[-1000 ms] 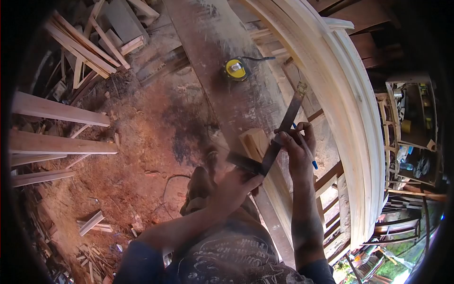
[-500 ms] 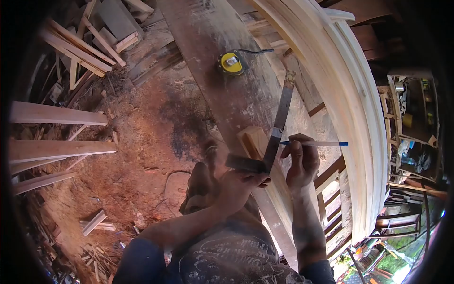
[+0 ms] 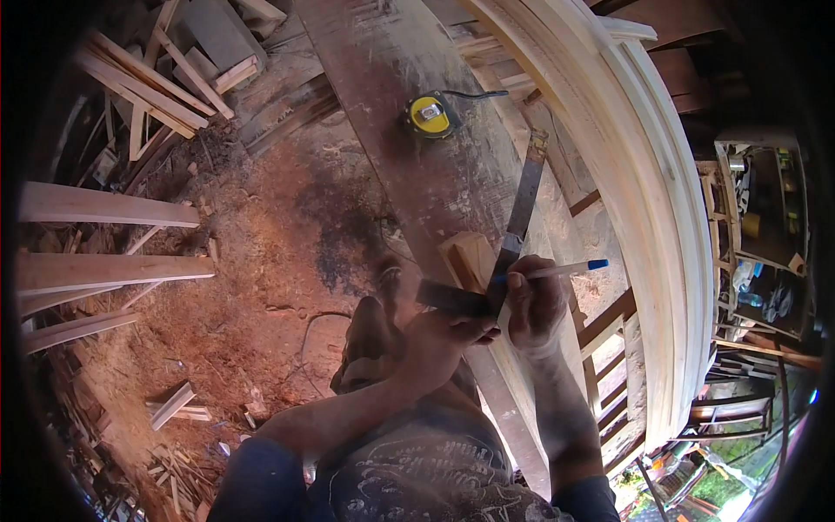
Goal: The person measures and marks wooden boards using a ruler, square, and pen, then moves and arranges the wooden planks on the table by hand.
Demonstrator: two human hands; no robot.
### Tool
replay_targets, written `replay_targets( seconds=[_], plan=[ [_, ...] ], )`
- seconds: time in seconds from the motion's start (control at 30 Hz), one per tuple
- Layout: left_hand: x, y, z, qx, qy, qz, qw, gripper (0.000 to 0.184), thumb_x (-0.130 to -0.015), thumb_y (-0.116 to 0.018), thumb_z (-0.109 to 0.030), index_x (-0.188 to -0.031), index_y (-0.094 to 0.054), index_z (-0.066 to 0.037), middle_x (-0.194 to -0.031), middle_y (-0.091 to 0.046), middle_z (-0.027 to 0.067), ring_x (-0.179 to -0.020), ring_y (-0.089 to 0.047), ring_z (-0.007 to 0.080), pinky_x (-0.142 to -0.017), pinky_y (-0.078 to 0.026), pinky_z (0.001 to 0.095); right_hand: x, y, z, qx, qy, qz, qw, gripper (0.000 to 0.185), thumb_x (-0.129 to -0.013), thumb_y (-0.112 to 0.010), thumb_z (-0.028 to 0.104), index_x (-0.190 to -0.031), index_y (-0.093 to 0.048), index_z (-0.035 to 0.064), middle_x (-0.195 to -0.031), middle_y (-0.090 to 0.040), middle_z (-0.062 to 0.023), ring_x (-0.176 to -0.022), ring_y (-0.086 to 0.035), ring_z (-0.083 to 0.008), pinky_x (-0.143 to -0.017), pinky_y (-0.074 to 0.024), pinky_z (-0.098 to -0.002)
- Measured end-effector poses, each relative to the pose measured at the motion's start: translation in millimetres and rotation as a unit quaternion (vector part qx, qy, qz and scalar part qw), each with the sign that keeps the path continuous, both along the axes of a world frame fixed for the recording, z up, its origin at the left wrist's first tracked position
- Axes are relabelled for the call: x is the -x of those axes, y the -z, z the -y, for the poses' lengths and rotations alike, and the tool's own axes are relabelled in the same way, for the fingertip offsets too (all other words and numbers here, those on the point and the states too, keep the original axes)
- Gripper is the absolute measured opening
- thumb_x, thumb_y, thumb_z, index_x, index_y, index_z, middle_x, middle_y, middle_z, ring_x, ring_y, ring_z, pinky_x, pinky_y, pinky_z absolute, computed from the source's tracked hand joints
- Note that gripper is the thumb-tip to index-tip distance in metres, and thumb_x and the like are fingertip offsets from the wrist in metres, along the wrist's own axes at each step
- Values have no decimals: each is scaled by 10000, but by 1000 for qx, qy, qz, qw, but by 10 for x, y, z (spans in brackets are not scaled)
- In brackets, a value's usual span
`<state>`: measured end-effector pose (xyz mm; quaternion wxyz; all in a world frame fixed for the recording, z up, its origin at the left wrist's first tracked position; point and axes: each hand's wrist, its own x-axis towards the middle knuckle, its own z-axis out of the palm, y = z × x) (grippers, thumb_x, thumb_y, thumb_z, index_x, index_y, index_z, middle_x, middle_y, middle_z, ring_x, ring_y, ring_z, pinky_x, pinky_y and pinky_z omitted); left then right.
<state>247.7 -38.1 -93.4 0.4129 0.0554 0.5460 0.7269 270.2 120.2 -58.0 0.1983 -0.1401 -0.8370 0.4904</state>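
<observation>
My left hand (image 3: 444,344) is closed around the corner of a try square, whose dark stock (image 3: 450,298) lies across a pale wooden piece (image 3: 470,259). The square's long metal blade (image 3: 524,200) points away up the bench. In my right hand (image 3: 535,304) a white pen (image 3: 567,270) with a blue end is pinched between thumb and fingers. Its tip is close to the blade's edge, beside the stock; whether it touches the wood I cannot tell. Ahead of both hands, a yellow and black tape measure (image 3: 430,114) rests on the bench.
A dusty plank bench (image 3: 383,96) runs away from me. Long pale boards (image 3: 644,174) are stacked on the right. At left, several planks (image 3: 113,274) jut in over a sawdust-covered floor (image 3: 235,261). Wood scraps (image 3: 174,407) lie there, and shelving (image 3: 757,235) stands far right.
My right hand has moved left and slightly down with the pen, closer to the square's corner. My left hand and the square hold nearly the same position.
</observation>
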Motion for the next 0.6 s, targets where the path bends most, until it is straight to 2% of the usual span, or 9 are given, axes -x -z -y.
replay_targets(
  seconds=[0.03,0.13,0.2,0.27,0.43,0.53,0.6],
  plan=[
    [8,-16,-4,-4,-5,12,1000,226,-964,-661,-124,-1044,-704,82,-950,-753,129,-873,-738,164,-815,-591,268,-2,14,-1,6,-5,3,1000,89,-977,-576,78,-975,-608,-6,-799,-616,-94,-680,-575,-174,-614,-440,-313],
    [41,-75,-10,-3,-14,74,997,217,-962,-662,-104,-1049,-700,92,-957,-748,131,-882,-737,166,-818,-594,274,55,-54,-14,-57,-30,1,998,75,-938,-525,-16,-990,-578,-5,-729,-638,-121,-624,-664,-235,-569,-497,-347],
    [26,-45,-4,17,6,-45,999,213,-961,-661,-98,-1048,-699,93,-955,-746,135,-886,-736,166,-818,-595,273,62,-70,-6,-45,-28,2,999,73,-937,-525,-15,-989,-576,-8,-731,-637,-122,-625,-665,-237,-569,-498,-347],
    [10,-18,-1,26,14,-105,994,210,-960,-661,-94,-1045,-697,95,-953,-745,136,-889,-736,165,-817,-597,272,55,-76,0,-31,-27,10,999,74,-937,-526,-14,-992,-576,-11,-734,-637,-123,-628,-665,-238,-570,-498,-347],
    [-10,16,-12,20,8,-103,994,212,-957,-660,-91,-1039,-692,101,-948,-745,142,-882,-740,169,-810,-601,272,33,-36,-2,-13,-34,15,999,85,-938,-532,-16,-1010,-578,-19,-744,-638,-120,-626,-657,-240,-569,-492,-343],
    [12,1,0,29,19,-128,991,217,-953,-658,-92,-1033,-689,107,-945,-744,153,-876,-744,174,-806,-604,272,23,-24,-17,-11,-44,25,999,98,-969,-539,62,-994,-597,-13,-750,-617,-106,-633,-604,-186,-586,-465,-317],
    [27,-17,6,32,23,-149,988,221,-950,-659,-95,-1030,-688,110,-944,-745,156,-874,-746,177,-804,-606,272,26,-37,-12,6,-42,32,999,92,-962,-542,53,-990,-599,-13,-754,-622,-109,-638,-610,-192,-595,-471,-323]
  ],
)
